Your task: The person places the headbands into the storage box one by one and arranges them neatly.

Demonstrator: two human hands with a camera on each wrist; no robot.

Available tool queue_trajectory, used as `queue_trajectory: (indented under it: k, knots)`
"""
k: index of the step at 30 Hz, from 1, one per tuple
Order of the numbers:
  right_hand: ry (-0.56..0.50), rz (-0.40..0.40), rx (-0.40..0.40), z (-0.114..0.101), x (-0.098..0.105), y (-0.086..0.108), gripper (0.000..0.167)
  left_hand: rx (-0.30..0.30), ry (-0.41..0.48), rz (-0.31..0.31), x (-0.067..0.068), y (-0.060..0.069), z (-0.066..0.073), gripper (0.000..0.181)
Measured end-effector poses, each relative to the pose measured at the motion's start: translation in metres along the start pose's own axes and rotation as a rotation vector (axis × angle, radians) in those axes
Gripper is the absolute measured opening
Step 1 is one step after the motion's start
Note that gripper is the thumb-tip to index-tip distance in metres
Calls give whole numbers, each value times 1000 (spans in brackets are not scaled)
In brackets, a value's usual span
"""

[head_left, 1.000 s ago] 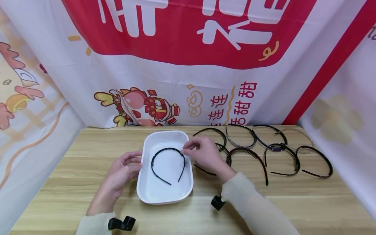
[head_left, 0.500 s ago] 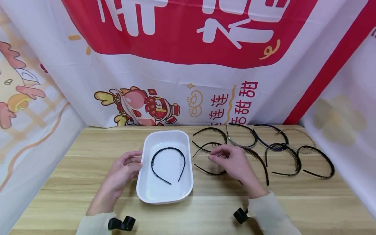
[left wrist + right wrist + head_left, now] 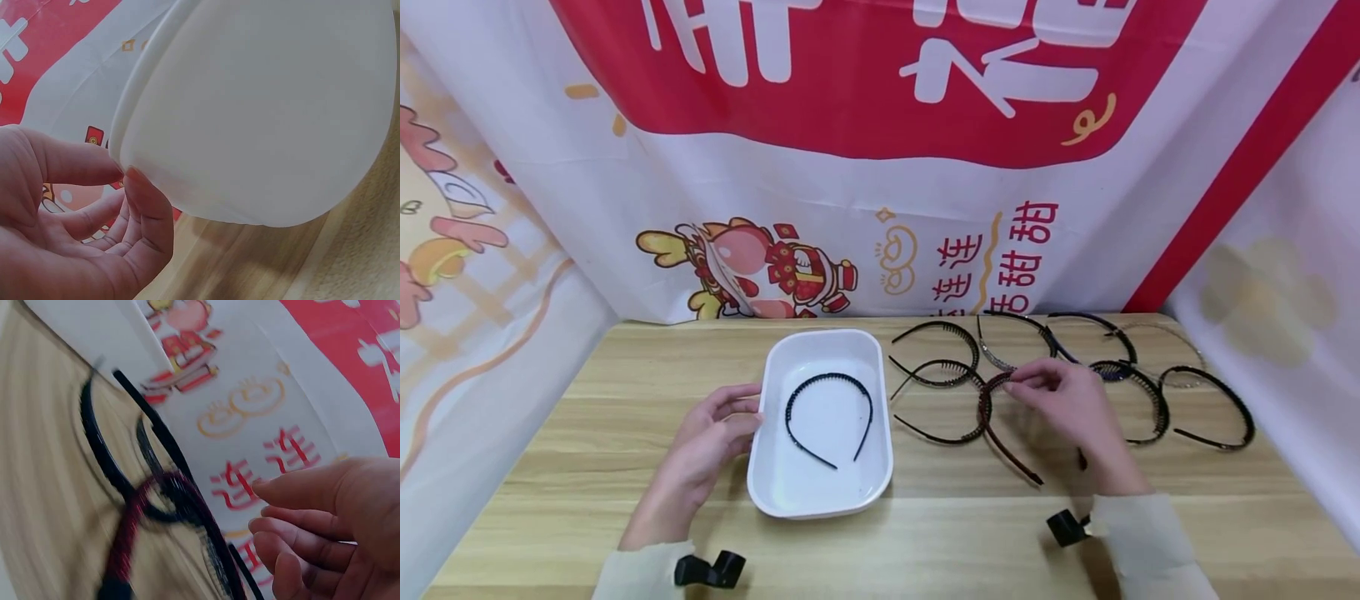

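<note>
Up high, the head camera looks forward and down over left hand, right hand, tray and backdrop. Left wrist, right up close, faces the tray; right wrist, close and slanted, faces the headbands; both catch the backdrop.

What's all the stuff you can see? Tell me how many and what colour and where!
Table: 1, light wood, under everything.
Tray: 1, white, on the table.
Tray headband: 1, black, inside the tray.
Red headband: 1, dark red, right of the tray.
Other headbands: 7, mostly dark, one thin and pale, also right of the tray.
Cloth: pieces unclear, white with red and yellow prints, behind the table and at both sides.
Black bits: 2, black, near the sleeves.
Sleeves: 2, cream, bottom of the head view.
Left hand: 1, pinching the tray's rim.
Right hand: 1, by the red headband.
</note>
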State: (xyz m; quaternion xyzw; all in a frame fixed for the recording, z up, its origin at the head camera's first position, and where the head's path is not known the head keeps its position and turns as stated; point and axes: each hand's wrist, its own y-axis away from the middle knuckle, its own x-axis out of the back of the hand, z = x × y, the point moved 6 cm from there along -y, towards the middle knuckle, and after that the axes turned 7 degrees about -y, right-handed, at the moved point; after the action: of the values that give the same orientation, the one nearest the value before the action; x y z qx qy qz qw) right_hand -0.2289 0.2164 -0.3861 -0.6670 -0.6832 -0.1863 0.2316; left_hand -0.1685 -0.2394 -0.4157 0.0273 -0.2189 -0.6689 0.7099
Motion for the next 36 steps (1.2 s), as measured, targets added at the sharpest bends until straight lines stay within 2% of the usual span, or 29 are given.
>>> queue_trajectory:
  k: [6, 13, 21, 29, 36]
  knots:
    - [46, 26, -42, 20, 21, -3, 33, 6, 1, -4, 1, -1, -1, 59]
    - [178, 59, -57, 35, 36, -4, 33, 3, 2, -4, 1, -1, 0, 59]
    - [252, 48, -87, 43, 33, -3, 33, -6, 6, -4, 1, 0, 1, 58]
    - [277, 123, 18, 42, 26, -7, 27, -10, 7, -3, 0, 1, 2, 58]
    - [321, 176, 21, 39, 23, -7, 27, -16, 10, 0, 1, 1, 2, 57]
